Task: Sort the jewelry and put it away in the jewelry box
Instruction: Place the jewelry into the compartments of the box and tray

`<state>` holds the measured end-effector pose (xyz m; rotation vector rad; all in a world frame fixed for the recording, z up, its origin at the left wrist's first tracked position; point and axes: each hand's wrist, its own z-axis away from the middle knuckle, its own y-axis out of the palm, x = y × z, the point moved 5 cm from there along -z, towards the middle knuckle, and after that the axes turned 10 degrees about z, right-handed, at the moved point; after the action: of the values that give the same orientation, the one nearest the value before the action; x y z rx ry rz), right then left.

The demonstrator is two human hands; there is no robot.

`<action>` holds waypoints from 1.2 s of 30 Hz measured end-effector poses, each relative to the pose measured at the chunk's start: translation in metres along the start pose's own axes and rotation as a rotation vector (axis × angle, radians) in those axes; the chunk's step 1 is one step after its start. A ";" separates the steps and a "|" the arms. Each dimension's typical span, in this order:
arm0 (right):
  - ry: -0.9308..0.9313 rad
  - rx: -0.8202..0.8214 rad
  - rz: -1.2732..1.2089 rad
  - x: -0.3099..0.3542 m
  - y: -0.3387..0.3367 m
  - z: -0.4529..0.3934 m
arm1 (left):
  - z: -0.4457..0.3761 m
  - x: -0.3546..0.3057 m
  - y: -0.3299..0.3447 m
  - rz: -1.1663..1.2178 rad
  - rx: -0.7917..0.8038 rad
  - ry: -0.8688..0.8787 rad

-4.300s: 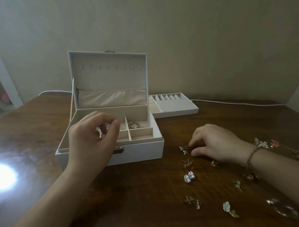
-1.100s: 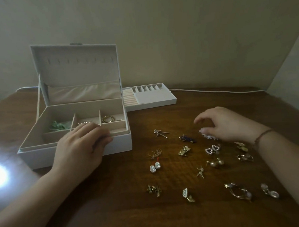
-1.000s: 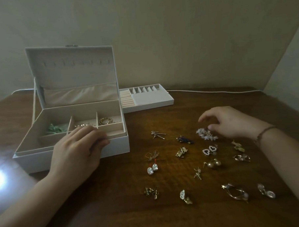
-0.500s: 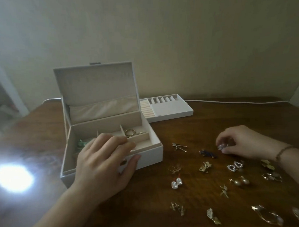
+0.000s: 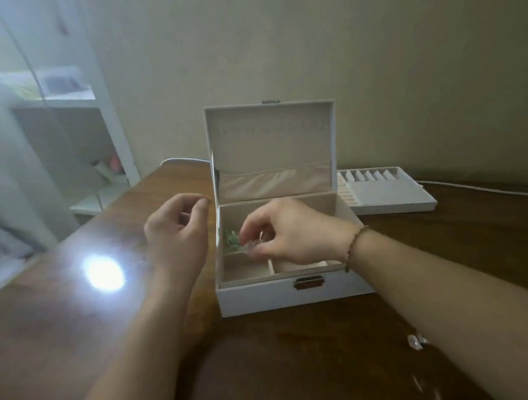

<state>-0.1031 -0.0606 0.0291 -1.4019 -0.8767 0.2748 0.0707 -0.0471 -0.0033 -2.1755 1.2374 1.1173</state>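
1. Moved my right hand [image 5: 291,232] from table [image 5: 294,364] over into jewelry box [image 5: 279,293], pinching small pale earring [image 5: 250,248] above back-left compartment, beside green piece [image 5: 232,240].
2. Left hand [image 5: 176,234] lifted off box, fingers loosely curled, holding nothing.

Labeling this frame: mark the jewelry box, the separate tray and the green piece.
jewelry box [image 5: 291,295]: head view, white front wall beside the clasp.
tray [image 5: 389,194]: head view, flat bare lid area.
green piece [image 5: 232,240]: head view, its middle, in the box's back-left compartment.
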 end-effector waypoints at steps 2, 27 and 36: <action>-0.016 0.064 0.081 0.007 0.020 -0.014 | 0.000 0.001 0.002 0.000 0.011 0.017; 0.516 0.060 0.287 -0.132 -0.067 0.197 | 0.044 -0.046 0.053 -0.234 0.618 0.337; 0.705 0.027 0.294 -0.191 -0.075 0.274 | 0.036 -0.013 0.049 -0.194 0.614 0.277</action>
<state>-0.4385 0.0027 0.0074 -1.4572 -0.0875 0.0005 0.0095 -0.0419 -0.0121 -1.9414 1.2368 0.2975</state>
